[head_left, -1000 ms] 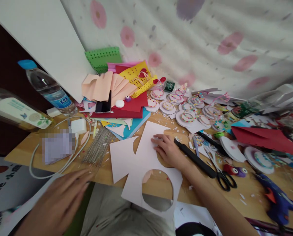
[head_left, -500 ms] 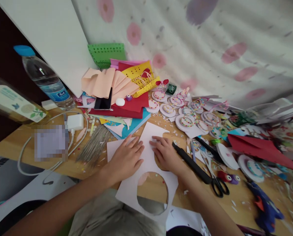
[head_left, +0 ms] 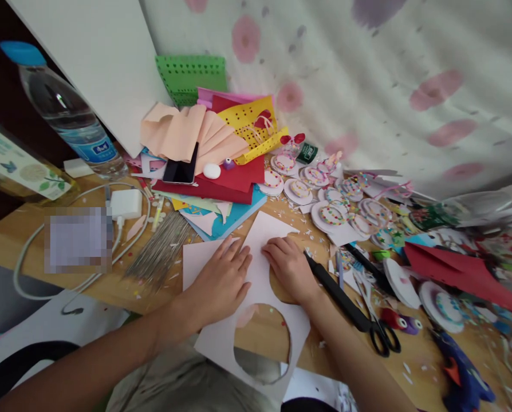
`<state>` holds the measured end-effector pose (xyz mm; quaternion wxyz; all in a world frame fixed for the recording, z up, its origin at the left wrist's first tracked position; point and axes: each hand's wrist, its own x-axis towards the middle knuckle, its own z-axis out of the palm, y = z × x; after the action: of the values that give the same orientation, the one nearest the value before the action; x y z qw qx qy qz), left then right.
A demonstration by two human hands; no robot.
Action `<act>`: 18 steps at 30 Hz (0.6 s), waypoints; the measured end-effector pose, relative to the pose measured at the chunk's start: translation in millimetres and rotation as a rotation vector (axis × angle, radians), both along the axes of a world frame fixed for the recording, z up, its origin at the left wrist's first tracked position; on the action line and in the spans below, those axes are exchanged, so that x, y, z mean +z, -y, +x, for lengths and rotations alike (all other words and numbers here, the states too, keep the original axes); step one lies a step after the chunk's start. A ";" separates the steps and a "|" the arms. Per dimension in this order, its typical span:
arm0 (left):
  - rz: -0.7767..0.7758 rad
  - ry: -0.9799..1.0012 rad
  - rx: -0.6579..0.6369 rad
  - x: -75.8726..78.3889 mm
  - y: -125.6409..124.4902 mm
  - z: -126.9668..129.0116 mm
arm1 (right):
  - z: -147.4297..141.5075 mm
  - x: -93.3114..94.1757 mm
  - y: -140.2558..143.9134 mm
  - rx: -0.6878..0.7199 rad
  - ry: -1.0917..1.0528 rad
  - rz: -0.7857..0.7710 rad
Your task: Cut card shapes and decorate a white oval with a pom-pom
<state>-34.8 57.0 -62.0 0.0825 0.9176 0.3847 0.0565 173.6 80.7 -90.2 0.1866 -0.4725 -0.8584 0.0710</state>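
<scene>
1. White paper sheet [head_left: 256, 243] with a round hole cut in it lies flat on the wooden counter [head_left: 19, 243], its near edge over the counter's edge.
2. Your left hand [head_left: 221, 280] presses on the paper, its grip released, fingers spread flat.
3. Your right hand [head_left: 288, 269] rests just beside it on the paper, fingers slightly curled, grasping nothing.
4. Black scissors [head_left: 378, 320] lie to the right, near your right wrist.

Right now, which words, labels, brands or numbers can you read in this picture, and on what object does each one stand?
None can be read.
Water bottle: blue label with a white logo, too blurred to read.
Lying clear bottle: label with leaves and a butterfly, print too small.
Small green pot: white marks, illegible.
Pixelated patch: hidden.
</scene>
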 end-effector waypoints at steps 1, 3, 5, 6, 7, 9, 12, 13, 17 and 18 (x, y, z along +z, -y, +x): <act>-0.002 0.002 0.001 -0.1 -0.1 0.0 | 1.3 0.0 -0.2 0.025 0.029 0.006; -0.006 -0.001 0.002 0.2 -0.6 0.3 | 4.1 1.1 -1.0 0.079 0.076 0.015; -0.012 -0.006 -0.003 0.5 -1.4 0.1 | 5.4 2.5 -2.4 0.129 0.094 0.011; -0.015 -0.009 -0.007 0.6 -1.8 -0.3 | 5.4 2.9 -3.5 0.144 0.086 0.001; -0.019 -0.011 -0.012 0.7 -2.1 -0.7 | 5.0 3.1 -4.9 0.151 0.068 -0.011; -0.021 -0.014 -0.020 0.9 -2.3 -1.6 | 4.0 2.9 -8.3 0.141 0.017 -0.034; -0.017 -0.014 -0.024 1.9 -1.7 -2.1 | 5.9 2.6 -14.6 0.104 -0.067 -0.038; -0.015 -0.016 -0.024 2.4 -1.4 -2.0 | 8.0 2.9 -16.7 0.091 -0.101 -0.037; -0.002 -0.040 -0.028 4.5 -0.9 -1.9 | 18.6 5.6 -21.2 0.061 -0.206 -0.033; 0.005 -0.049 -0.030 4.7 -1.0 -1.9 | 20.2 6.3 -21.0 0.075 -0.198 -0.028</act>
<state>-36.6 58.0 -57.3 0.0718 0.9246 0.3725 0.0339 193.8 101.7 -83.9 0.2609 -0.4334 -0.8518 0.1362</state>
